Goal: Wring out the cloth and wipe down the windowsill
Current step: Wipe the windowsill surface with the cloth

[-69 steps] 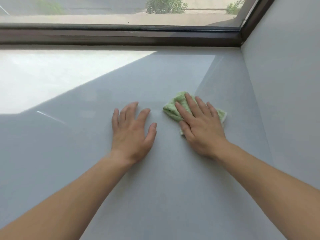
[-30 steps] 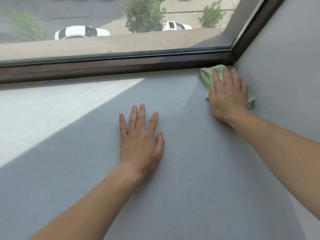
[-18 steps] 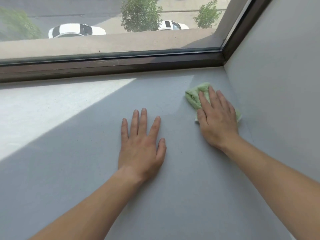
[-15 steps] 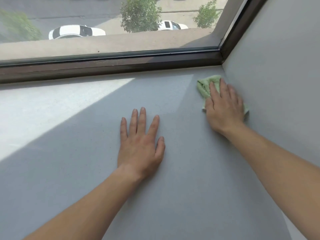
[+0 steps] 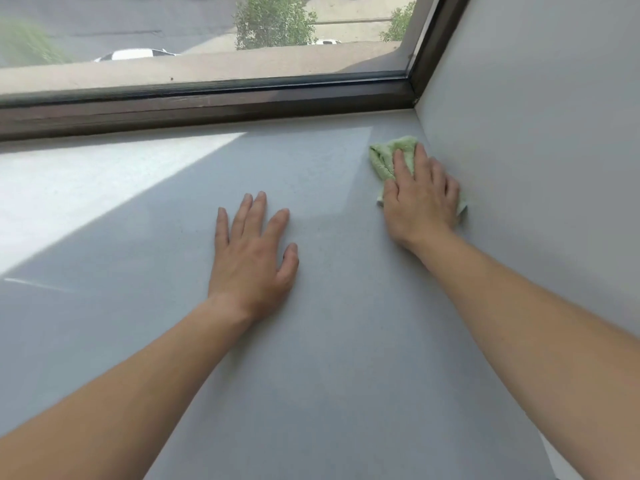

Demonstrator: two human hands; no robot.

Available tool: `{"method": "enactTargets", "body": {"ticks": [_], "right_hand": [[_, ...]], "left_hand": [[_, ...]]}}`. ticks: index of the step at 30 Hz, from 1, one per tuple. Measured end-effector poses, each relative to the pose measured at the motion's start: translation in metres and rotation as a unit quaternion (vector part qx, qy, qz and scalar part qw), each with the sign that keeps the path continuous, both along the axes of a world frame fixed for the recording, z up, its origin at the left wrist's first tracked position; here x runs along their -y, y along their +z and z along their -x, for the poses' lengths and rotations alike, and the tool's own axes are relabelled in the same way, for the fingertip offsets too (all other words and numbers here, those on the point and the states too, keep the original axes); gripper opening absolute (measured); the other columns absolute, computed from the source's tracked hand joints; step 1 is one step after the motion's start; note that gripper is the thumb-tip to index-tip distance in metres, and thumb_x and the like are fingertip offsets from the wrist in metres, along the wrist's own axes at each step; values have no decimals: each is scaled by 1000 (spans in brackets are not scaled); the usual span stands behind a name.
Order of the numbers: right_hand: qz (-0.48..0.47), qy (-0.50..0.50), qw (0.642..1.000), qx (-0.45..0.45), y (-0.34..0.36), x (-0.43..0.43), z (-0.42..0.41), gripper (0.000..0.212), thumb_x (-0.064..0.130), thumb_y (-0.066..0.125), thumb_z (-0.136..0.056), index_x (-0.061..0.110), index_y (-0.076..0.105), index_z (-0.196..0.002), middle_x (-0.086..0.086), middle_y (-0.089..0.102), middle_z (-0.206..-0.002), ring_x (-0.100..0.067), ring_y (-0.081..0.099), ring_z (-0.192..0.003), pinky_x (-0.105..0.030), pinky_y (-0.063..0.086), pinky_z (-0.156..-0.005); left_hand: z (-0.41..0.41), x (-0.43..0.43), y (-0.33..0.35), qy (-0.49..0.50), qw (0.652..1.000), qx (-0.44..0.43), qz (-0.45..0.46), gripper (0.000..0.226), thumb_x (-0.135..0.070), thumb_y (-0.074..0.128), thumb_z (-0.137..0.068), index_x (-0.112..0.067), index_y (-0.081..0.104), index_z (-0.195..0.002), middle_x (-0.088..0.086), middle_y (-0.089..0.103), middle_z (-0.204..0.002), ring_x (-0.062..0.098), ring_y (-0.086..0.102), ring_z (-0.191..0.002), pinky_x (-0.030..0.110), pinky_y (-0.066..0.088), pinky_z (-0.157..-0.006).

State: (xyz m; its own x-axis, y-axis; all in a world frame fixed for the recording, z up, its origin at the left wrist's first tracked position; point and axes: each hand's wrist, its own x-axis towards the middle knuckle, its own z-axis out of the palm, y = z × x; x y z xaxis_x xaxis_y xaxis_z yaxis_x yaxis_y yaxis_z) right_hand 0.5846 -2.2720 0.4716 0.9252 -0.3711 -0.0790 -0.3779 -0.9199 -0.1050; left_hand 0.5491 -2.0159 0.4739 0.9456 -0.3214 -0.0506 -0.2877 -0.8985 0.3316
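A crumpled light-green cloth [image 5: 391, 157] lies on the pale grey windowsill [image 5: 311, 341], close to the right side wall. My right hand [image 5: 420, 199] lies flat on top of it, fingers pointing toward the window, covering most of the cloth; only its far left part and a small corner at the right show. My left hand [image 5: 251, 259] rests palm down on the bare sill in the middle, fingers spread, holding nothing.
A dark brown window frame [image 5: 207, 105] runs along the back of the sill. A grey side wall [image 5: 536, 150] closes the sill on the right. Bright sunlight [image 5: 69, 188] falls on the left part of the sill.
My right hand has slid the cloth back and forth along the right wall near the far corner; it now sits slightly nearer me than half a second ago. The left hand has stayed put.
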Motion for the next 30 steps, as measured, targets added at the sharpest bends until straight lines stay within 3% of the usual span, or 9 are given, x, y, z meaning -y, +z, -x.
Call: {"method": "enactTargets", "body": {"ticks": [3,7,12,14,19,25,30], "right_hand": [[-21,7,1000,8,-1,-28,41,58,46,24,-102,34,16,-158,2,4,-169,-26,11,-151,-45,9,-119],[-7,93,996,-7,0,-26,86,57,46,22,-102,37,19,-158,5,6,-168,-24,13,-151,-44,10,-118],[-7,-59,998,-1,1,-5,56,57,43,25,-104,30,17,-159,-1,4,-169,-28,14,-149,-45,12,-118],[-19,-58,998,7,-1,-30,77,58,42,24,-103,28,17,-159,-3,3,-169,-29,12,-151,-45,11,-118],[-6,64,998,-21,0,-35,139,58,42,16,-102,30,16,-159,1,3,-169,-26,10,-152,-42,6,-117],[-21,-55,998,-1,-1,-17,131,57,40,23,-104,27,17,-159,-1,3,-169,-26,10,-152,-44,11,-118],[4,75,997,-1,-5,-34,219,60,41,20,-99,23,31,-156,-4,18,-166,-30,24,-149,-43,13,-112]], "left_hand": [[20,-1,0,6,1000,15,9,54,-41,35,-91,-20,47,-139,11,31,-159,26,16,-151,56,-2,-121],[65,6,2,7,1000,1,-2,56,-44,31,-90,-22,48,-139,9,28,-160,26,14,-152,60,-4,-119],[105,1,1,35,999,-9,-6,61,-47,30,-90,-23,46,-143,11,22,-163,26,7,-153,58,-5,-120],[122,-2,-1,43,999,-12,-9,60,-46,32,-90,-22,46,-143,12,23,-162,27,8,-153,59,-3,-120],[155,-11,-2,37,999,-15,-21,61,-46,31,-92,-24,39,-148,11,20,-164,27,7,-153,62,3,-119],[162,-11,-10,22,998,-2,-61,63,-46,27,-94,-25,30,-153,11,14,-165,28,5,-153,61,4,-119],[177,-4,-5,34,999,-11,-31,61,-45,25,-94,-24,34,-151,12,15,-165,26,3,-153,57,-1,-121]]}}
